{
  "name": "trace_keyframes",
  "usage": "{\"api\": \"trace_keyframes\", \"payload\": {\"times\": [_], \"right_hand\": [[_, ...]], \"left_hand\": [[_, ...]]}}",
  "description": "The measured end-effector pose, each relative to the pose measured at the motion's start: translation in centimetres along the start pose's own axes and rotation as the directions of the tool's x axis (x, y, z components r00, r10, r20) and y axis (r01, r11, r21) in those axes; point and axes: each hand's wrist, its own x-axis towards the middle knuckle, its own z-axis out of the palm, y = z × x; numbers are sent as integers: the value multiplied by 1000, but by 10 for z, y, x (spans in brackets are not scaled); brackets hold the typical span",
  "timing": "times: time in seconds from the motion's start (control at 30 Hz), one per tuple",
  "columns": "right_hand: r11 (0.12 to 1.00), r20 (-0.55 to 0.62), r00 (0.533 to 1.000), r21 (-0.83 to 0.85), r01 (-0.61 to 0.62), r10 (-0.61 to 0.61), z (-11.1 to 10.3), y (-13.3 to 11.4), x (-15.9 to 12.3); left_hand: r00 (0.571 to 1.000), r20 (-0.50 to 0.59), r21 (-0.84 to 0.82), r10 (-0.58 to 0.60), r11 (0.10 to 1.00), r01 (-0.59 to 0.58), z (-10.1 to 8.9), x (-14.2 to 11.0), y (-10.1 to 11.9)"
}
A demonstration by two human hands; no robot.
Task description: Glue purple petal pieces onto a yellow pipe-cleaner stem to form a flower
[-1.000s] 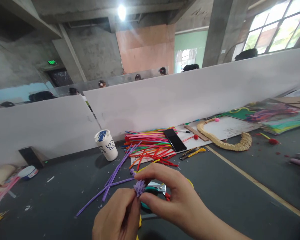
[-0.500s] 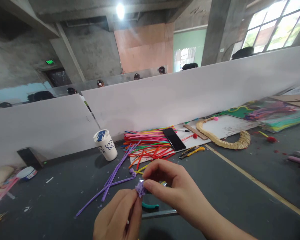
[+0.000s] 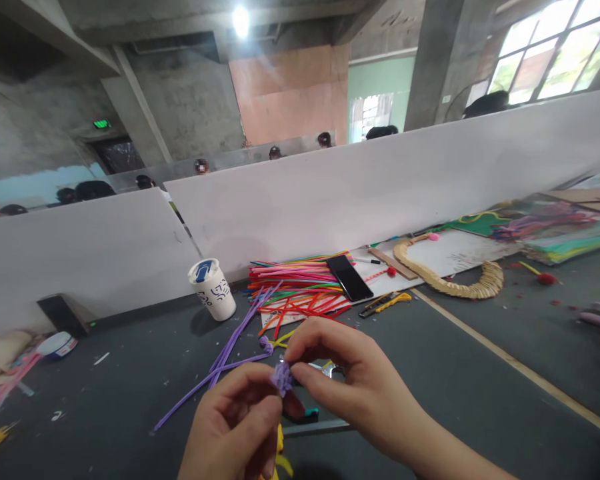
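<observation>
Both hands meet low in the middle of the view around a small purple fuzzy bundle [image 3: 281, 377]. My left hand [image 3: 235, 427] is closed around its lower part, and a bit of yellow [image 3: 280, 453] pokes out under the fingers. My right hand [image 3: 345, 380] pinches the purple tuft with thumb and forefinger. Loose purple pipe cleaners [image 3: 225, 363] lie on the dark table [image 3: 455, 387] just beyond the hands. Scissors with a teal handle [image 3: 305, 417] lie partly hidden under my right hand.
A pile of coloured pipe cleaners [image 3: 295, 283] with a black phone [image 3: 349, 278] on it lies ahead. A white paper cup [image 3: 213, 290] stands to its left. A yellow utility knife [image 3: 385, 303] and a curved wooden-stick arc [image 3: 455, 283] lie to the right. A white partition [image 3: 330, 200] runs behind; other people sit beyond it.
My left hand has risen and curled more tightly around the bundle. The right hand's pinch stays on the purple tuft. The scissors are now more covered by my hands.
</observation>
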Motion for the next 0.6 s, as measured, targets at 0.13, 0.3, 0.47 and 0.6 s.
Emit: {"api": "trace_keyframes", "payload": {"times": [0.13, 0.3, 0.47, 0.6], "right_hand": [[999, 29, 999, -32, 23, -22, -1, 0, 0], [995, 38, 999, -93, 24, -21, 0, 2, -2], [990, -38, 999, -140, -14, 9, 7, 6, -4], [986, -75, 997, -162, -37, 25, 9, 7, -5]], "left_hand": [[996, 33, -100, -87, 991, 89, -1, 3, 3], [996, -87, -69, 26, 997, -32, 5, -1, 1], [975, -144, 31, 166, 986, -164, 11, -4, -1], [953, -177, 105, 246, 968, -230, 10, -4, -2]]}}
